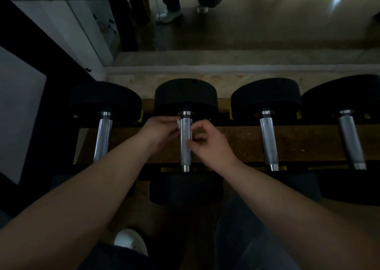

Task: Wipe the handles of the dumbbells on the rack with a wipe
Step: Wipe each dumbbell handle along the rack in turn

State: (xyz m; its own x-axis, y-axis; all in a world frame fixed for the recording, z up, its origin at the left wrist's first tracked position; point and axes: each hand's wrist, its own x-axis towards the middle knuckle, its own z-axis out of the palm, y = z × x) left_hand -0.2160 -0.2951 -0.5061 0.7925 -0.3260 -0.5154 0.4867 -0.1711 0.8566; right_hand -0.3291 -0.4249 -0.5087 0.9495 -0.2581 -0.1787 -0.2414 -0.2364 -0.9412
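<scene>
Just beside handle [186, 144], wipe [178, 123] in left hand [162, 129], right hand [207, 146] opposite.

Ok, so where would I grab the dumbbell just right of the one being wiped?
Wrap a hand around the middle of its silver metal handle, coming down from above. That bar lies bare across the rack, while the black round weight heads at each end look too wide to grip and the brown rack board sits beneath.
</scene>
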